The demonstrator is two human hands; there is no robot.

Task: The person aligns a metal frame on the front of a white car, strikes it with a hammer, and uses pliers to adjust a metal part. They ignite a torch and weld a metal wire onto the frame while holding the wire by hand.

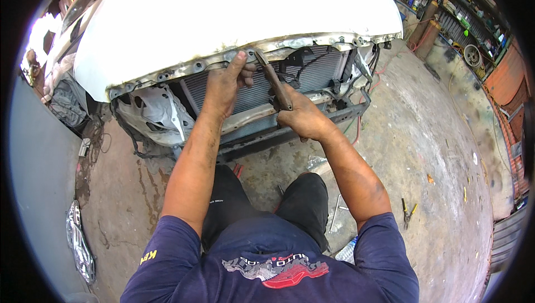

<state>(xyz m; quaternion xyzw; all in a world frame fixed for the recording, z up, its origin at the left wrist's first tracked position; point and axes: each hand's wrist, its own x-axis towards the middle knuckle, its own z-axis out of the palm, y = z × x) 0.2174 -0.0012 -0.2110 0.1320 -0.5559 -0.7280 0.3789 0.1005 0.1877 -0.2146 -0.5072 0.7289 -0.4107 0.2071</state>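
Observation:
The white car hood (239, 7) spans the top of the view, its front edge (198, 66) worn to bare, stained metal with holes along it. In my right hand (304, 114) is a pair of worn pliers (275, 84), tilted up and left, their jaws at the middle of that edge. Just left of the jaws, my left hand (227, 86) is closed, thumb raised against the edge and fingers curled below it. Whether anything small sits in those fingers cannot be made out. Behind both hands stands the radiator (202, 92) in the car's exposed front.
A dark lower crossbar (245, 148) runs across the car's front near my knees. On the concrete floor lie yellow-handled pliers (409, 212), a metal wrench (335, 214) and, far left, a headlight (81, 243). Cluttered shelves (462, 13) and gas cylinders (428, 35) stand at right.

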